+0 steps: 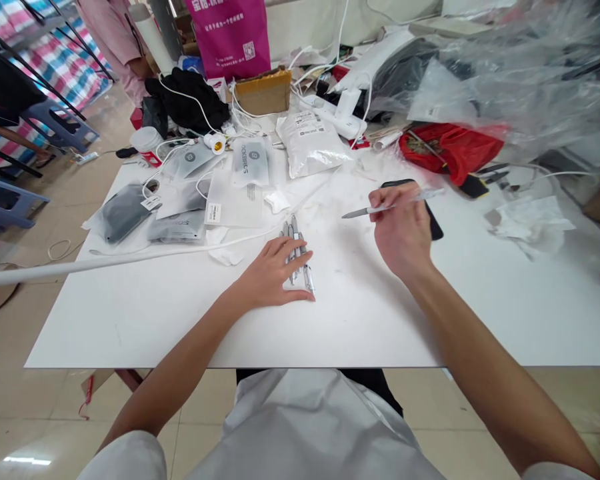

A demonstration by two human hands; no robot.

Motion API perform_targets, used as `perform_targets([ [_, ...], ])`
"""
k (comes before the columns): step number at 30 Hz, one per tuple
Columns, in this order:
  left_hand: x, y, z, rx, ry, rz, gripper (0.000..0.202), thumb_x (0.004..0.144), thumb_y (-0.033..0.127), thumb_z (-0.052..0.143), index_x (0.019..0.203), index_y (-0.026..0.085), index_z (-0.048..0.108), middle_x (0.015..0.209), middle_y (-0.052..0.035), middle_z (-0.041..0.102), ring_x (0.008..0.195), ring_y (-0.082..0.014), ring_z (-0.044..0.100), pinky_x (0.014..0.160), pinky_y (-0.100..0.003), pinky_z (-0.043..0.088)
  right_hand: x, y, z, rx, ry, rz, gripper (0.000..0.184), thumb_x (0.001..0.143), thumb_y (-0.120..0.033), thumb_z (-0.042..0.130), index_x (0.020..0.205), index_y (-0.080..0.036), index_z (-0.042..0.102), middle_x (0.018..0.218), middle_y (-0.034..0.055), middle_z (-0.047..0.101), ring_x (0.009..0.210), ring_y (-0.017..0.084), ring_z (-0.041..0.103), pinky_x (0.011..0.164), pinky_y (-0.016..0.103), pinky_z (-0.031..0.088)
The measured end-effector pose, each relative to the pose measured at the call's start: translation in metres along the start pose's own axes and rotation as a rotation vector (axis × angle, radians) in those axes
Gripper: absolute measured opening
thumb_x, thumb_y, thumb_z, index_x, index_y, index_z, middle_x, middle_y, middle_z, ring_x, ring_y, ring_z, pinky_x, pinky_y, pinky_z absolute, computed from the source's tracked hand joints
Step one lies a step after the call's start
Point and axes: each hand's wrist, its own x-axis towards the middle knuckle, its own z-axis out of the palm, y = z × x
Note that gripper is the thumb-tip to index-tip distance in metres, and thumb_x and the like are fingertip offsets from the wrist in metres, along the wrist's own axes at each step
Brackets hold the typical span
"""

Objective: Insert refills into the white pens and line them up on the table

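Note:
My left hand (275, 270) lies on the white table with its fingers spread over several grey-and-clear pens (308, 277). The pens lie side by side, roughly pointing away from me, and the fingers partly cover them. Above the table to the right, my right hand (403, 230) is closed around another pen (360, 213). Its grey end points left, and its clear end sticks out to the right of the fist. A black phone-like slab (434, 223) lies beneath and behind the right hand, partly hidden by it.
Packaged pouches (177, 227) and cables crowd the left side of the table (145, 313). Toward the back stand a white plastic parcel (313, 143), a cardboard box (263, 92) and a magenta bag (230, 40). A red bag (455, 150) and crumpled tissue (535, 220) lie at right.

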Motion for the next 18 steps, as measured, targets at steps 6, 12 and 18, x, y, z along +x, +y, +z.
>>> perform_targets([
  [6,0.004,0.015,0.002,0.145,-0.057,0.226,0.045,0.101,0.058,0.067,0.123,0.019,0.072,0.124,-0.0146,0.074,0.111,-0.0307,0.067,0.093,-0.047,0.055,-0.02,0.015,-0.002,-0.636,-0.628,-0.259,0.02,0.107,-0.024,0.052,0.115,-0.03,0.07,0.133,0.0133,0.062,0.119,0.032,0.06,0.098,0.054,0.054],
  [12,0.005,0.022,0.004,0.294,0.003,0.37,0.026,0.106,0.044,0.065,0.1,0.019,0.07,0.112,-0.0084,0.076,0.093,-0.0234,0.069,0.079,-0.038,0.054,-0.023,0.03,-0.005,-0.765,-0.826,-0.319,0.049,0.096,-0.001,0.045,0.131,-0.025,0.069,0.134,0.0143,0.069,0.12,0.033,0.061,0.098,0.055,0.058],
  [18,0.004,0.027,0.006,0.239,0.108,0.348,0.014,0.107,0.032,0.064,0.112,0.022,0.071,0.12,-0.0102,0.078,0.104,-0.0237,0.075,0.084,-0.04,0.063,-0.025,0.016,0.001,-0.815,-0.78,-0.422,0.05,0.096,-0.008,0.055,0.14,-0.03,0.066,0.139,0.0118,0.07,0.124,0.035,0.06,0.102,0.059,0.052],
])
